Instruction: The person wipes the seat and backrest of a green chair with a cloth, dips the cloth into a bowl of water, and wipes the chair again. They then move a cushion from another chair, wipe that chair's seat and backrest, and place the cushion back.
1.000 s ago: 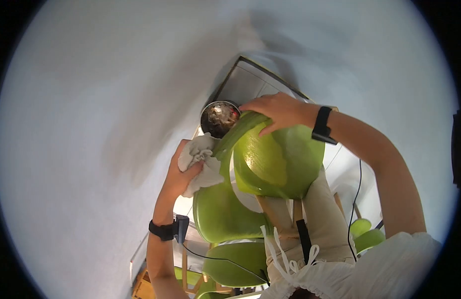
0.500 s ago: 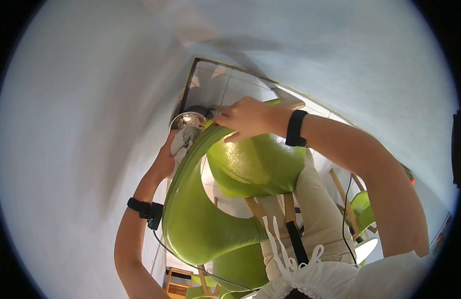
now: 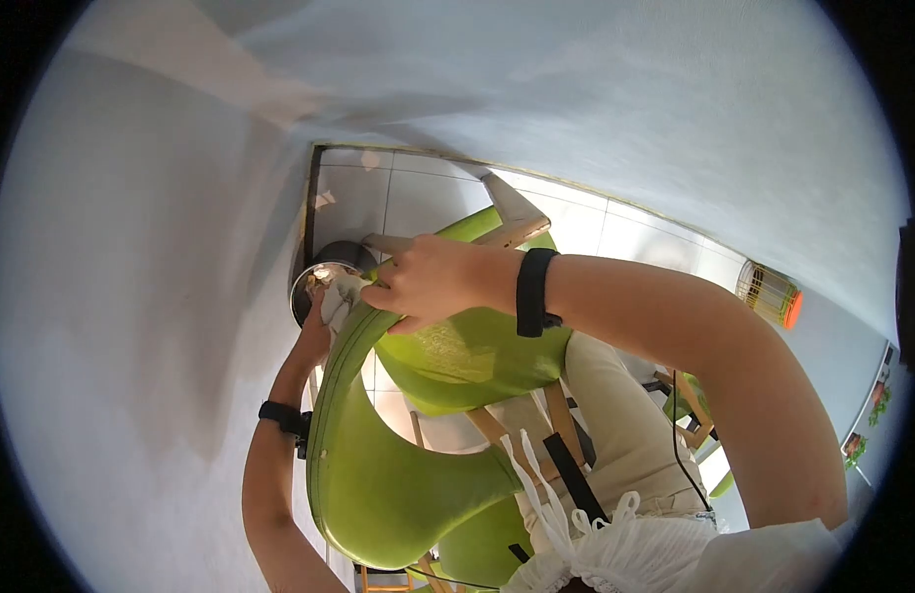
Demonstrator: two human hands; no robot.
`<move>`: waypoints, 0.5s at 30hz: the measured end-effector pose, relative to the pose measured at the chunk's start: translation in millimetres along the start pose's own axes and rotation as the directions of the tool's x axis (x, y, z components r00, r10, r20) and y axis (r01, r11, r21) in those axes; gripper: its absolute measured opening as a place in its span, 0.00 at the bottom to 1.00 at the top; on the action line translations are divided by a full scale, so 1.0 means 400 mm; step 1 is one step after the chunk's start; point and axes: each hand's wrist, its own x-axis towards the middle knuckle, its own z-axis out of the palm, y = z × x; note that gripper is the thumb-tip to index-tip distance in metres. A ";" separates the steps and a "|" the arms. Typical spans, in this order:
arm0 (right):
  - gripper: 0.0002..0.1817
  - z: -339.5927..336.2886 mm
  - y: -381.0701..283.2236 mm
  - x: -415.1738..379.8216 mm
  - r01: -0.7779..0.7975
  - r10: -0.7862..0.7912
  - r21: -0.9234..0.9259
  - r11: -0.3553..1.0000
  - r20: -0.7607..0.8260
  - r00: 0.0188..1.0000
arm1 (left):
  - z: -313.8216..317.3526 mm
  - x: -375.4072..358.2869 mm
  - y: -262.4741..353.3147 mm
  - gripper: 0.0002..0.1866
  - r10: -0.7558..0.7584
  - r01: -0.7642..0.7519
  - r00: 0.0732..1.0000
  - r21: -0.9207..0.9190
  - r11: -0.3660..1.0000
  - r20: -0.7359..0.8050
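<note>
A green padded chair (image 3: 383,484) with a curved backrest stands in front of me, close to the wall. My left hand (image 3: 321,314) grips a crumpled greyish-white cloth (image 3: 342,296) at the outer edge of the backrest. Part of that hand is hidden behind the cloth. My right hand (image 3: 433,284) lies over the far part of the backrest, its fingers curled around the rim. Just beyond the cloth, in the corner, is a round bin (image 3: 350,255) with light-coloured contents.
Pale walls (image 3: 180,326) meet at the corner ahead and to the left. Another green seat (image 3: 482,544) is below the backrest. A wire basket (image 3: 767,294) with an orange part stands on the tiled floor at right. A thin black cable (image 3: 678,435) hangs below my right arm.
My left hand and the cloth have shifted farther along the backrest edge, nearer the bin. The right hand keeps its hold. The view has turned, bringing the wire basket into sight.
</note>
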 end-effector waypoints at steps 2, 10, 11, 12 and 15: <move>0.26 0.004 0.002 0.000 -0.003 0.003 0.008 1.000 -0.008 1.000 | 0.003 0.020 -0.007 0.35 0.004 0.000 0.998 -0.072 0.997 0.058; 0.30 0.006 -0.002 -0.004 -0.029 0.029 -0.030 0.999 -0.026 0.999 | 0.016 -0.075 0.232 0.31 -0.096 0.106 0.993 0.158 0.982 -0.068; 0.30 0.009 -0.002 -0.005 -0.018 0.015 -0.039 0.999 -0.081 0.997 | 0.011 -0.088 0.255 0.30 -0.095 0.106 0.994 0.206 0.973 -0.062; 0.30 0.019 0.000 -0.006 -0.007 0.001 -0.047 0.999 -0.136 0.991 | 0.014 -0.109 0.290 0.30 -0.114 0.136 0.988 0.232 0.963 -0.109; 0.32 0.030 -0.004 -0.008 -0.019 0.012 -0.049 0.999 -0.130 0.992 | 0.044 -0.186 0.476 0.27 -0.144 0.166 0.985 0.298 0.940 -0.095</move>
